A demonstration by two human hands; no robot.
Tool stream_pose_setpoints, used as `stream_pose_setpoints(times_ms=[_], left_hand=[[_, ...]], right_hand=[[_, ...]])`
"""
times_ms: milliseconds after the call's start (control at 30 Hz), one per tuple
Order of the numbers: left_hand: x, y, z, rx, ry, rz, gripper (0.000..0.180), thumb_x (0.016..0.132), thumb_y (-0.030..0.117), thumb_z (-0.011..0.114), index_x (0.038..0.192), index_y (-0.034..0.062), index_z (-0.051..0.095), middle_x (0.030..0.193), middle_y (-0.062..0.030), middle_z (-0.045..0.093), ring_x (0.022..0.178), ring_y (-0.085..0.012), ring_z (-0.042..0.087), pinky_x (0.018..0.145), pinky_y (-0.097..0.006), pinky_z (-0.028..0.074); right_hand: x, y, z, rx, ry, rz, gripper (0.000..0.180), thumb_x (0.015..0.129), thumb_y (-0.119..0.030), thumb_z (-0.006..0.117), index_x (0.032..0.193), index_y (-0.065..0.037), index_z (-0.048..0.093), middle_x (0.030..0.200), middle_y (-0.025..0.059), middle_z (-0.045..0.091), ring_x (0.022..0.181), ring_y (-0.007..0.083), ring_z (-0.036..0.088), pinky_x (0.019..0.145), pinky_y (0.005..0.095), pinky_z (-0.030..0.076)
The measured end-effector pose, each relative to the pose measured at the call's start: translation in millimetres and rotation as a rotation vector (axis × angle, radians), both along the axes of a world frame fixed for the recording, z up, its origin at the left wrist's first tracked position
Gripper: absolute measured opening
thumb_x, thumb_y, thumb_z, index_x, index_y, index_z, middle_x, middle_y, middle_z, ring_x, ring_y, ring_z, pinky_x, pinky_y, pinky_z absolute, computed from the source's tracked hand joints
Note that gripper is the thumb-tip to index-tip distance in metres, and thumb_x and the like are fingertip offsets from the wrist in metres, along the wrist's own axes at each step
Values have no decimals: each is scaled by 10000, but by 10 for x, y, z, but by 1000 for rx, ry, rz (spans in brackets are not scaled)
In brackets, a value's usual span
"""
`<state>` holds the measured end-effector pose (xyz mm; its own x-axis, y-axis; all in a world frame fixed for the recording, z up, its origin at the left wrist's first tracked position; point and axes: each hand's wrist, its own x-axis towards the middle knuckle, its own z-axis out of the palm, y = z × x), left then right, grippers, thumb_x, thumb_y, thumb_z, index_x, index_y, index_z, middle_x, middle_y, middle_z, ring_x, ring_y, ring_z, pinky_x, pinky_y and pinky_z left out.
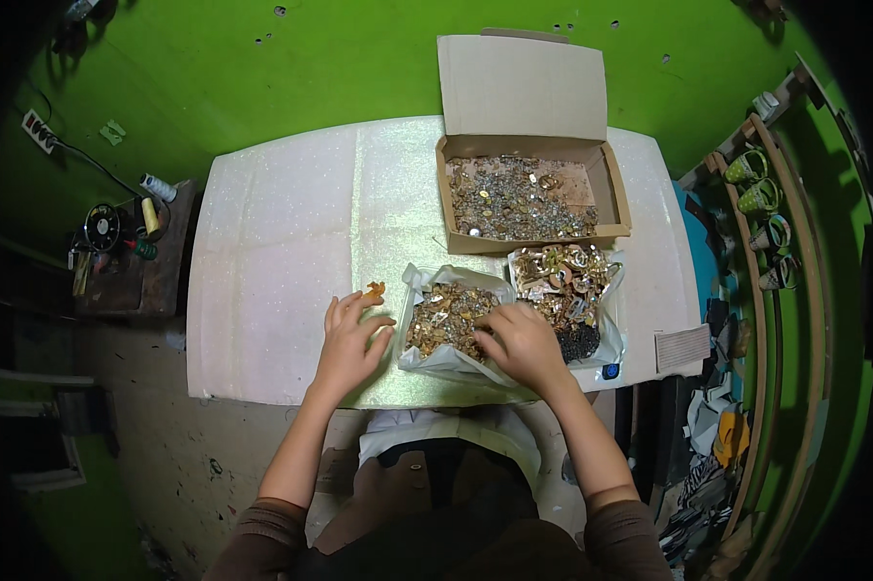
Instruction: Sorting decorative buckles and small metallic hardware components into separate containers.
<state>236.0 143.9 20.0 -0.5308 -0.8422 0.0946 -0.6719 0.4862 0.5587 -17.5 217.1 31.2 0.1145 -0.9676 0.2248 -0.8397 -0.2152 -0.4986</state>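
Observation:
My left hand is over the white table, its fingers bent and apart. A small orange-brown piece is at its fingertips; whether it is touched or just lies there I cannot tell. My right hand reaches over a shallow tray lined with white plastic. Small gold and silver metal pieces fill this tray. The right fingers curve down to the pile, with a gap between thumb and forefinger. Beside it, partly behind my right hand, a second lined tray holds larger gold-coloured pieces and black beads.
Behind the trays, an open cardboard box holds many small metal pieces, its lid raised against the green wall. A paper slip lies at the table's right edge. On the left, a small dark table carries thread spools.

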Motion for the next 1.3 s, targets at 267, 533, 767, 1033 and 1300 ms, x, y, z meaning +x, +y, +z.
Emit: stream_pose_setpoints(times_ms=[267, 533, 767, 1033, 1300], left_hand=[[-59, 170, -67, -8, -28, -71, 142, 771, 105, 581, 885, 137, 660, 1143, -91, 498, 1207, -328, 347, 1059, -523, 144], [1, 296, -113, 109, -74, -219, 215, 724, 108, 627, 918, 187, 674, 1265, -112, 406, 1274, -358, 243, 1075, -528, 91], [40, 360, -220, 35, -66, -168, 124, 680, 147, 698, 803, 147, 690, 1239, -70, 451, 1245, -330, 304, 1065, -530, 150], [-15, 369, -205, 23, -32, -128, 140, 656, 122, 707, 793, 144, 687, 1214, -71, 473, 1232, -333, 324, 1057, -533, 172], [-34, 355, -88, -36, -74, -101, 119, 646, 152, 717, 760, 141, 685, 1225, -75, 468, 1244, -339, 302, 1056, -558, 129]], right_hand=[[557, -807, -181, -233, 278, 321, 107, 688, -153, 562, 721, -86, 640, 865, 45, 536, 903, 207, 495, 751, 313, 393], [560, -1013, -414, -267, 604, 449, 124, 697, -161, 547, 665, -110, 656, 929, 19, 497, 942, 163, 450, 804, 301, 356], [562, -993, -424, -256, 558, 491, 137, 711, -157, 540, 666, -89, 650, 1002, 30, 502, 981, 184, 447, 860, 322, 347], [561, -935, -551, -293, 429, 476, 123, 703, -138, 540, 649, -63, 621, 975, 64, 520, 963, 219, 471, 875, 356, 361], [361, -890, -479, -287, 356, 444, 119, 712, -146, 520, 702, -60, 601, 999, 87, 526, 1009, 243, 472, 933, 391, 351]])
